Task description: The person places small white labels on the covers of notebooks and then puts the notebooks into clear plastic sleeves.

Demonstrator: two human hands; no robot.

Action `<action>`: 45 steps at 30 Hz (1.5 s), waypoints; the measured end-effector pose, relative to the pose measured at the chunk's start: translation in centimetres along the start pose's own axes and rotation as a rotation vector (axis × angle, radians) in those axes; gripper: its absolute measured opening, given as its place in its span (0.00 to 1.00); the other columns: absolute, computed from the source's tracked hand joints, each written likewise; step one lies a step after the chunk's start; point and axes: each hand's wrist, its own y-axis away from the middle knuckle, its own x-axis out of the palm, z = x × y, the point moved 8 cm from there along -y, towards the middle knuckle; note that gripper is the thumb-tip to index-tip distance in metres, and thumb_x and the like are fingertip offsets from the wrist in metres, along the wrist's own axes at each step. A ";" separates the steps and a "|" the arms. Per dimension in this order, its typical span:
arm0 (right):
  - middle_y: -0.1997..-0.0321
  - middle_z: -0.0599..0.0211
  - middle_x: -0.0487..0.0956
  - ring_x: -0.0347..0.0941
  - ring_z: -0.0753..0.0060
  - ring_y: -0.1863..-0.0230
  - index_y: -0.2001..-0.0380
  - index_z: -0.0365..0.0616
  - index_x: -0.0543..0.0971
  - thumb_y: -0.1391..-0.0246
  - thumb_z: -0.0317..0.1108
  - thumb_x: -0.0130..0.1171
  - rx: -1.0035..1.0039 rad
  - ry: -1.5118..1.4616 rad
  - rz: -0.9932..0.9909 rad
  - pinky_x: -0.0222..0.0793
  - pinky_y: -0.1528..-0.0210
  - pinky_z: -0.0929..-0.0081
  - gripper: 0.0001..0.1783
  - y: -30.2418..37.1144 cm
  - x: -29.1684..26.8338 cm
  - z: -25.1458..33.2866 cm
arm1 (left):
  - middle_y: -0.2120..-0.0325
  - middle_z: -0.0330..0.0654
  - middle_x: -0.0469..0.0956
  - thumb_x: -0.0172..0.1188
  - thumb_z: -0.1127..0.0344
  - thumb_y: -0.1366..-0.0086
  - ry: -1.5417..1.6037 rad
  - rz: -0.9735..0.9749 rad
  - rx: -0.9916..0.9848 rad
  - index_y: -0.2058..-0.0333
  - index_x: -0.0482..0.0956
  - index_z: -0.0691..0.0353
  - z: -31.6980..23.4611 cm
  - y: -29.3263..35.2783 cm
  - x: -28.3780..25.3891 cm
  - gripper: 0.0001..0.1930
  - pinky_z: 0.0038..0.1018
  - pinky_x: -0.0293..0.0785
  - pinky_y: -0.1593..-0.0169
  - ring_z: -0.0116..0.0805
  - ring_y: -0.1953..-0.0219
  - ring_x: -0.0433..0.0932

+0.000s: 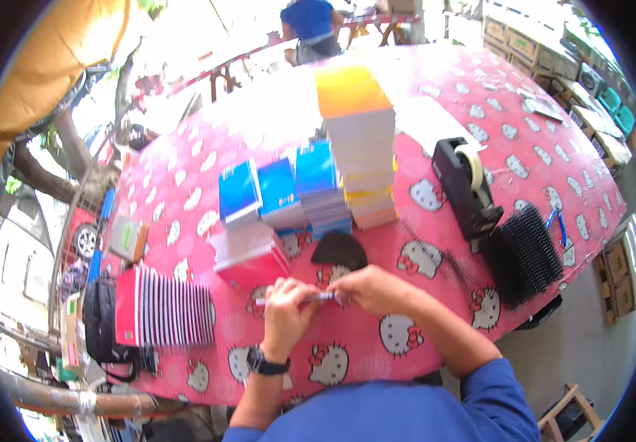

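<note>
Here both hands (332,295) pinch pen (323,296).

You have strong daylight from the far side: the far end of the table (377,81) is blown out white. Near areas stay evenly lit with soft shadows. Fisheye bending and dark vignetting mark the rim; detail is slightly soft.

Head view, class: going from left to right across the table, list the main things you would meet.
Black bag → fanned red notebooks → blue booklet stacks → tall paper stack with an orange top → black tape dispenser → black comb bindings → blue pen.
</note>
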 end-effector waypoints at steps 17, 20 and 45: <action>0.38 0.54 0.61 0.58 0.40 0.41 0.47 0.55 0.71 0.63 0.40 0.66 0.018 0.774 -0.015 0.63 0.43 0.55 0.35 -3.5 -1.7 -3.4 | 0.68 0.37 0.75 0.64 0.59 0.47 0.072 0.096 0.148 0.66 0.78 0.55 -3.9 0.2 0.3 0.12 0.31 0.65 0.61 0.37 0.64 0.73; 0.43 0.56 0.64 0.61 0.44 0.43 0.50 0.52 0.72 0.66 0.44 0.68 0.072 0.688 -0.024 0.66 0.44 0.54 0.34 -3.8 -0.5 -5.6 | 0.67 0.37 0.76 0.66 0.56 0.48 0.110 0.128 0.183 0.63 0.78 0.56 -3.1 0.8 0.1 0.16 0.32 0.66 0.60 0.37 0.63 0.74; 0.48 0.53 0.66 0.59 0.49 0.42 0.48 0.55 0.69 0.72 0.53 0.69 0.028 0.534 0.185 0.58 0.44 0.54 0.42 -2.6 1.5 -3.6 | 0.65 0.40 0.78 0.67 0.63 0.51 0.202 0.208 0.132 0.68 0.79 0.57 -4.1 0.8 -0.6 0.11 0.32 0.67 0.52 0.39 0.61 0.76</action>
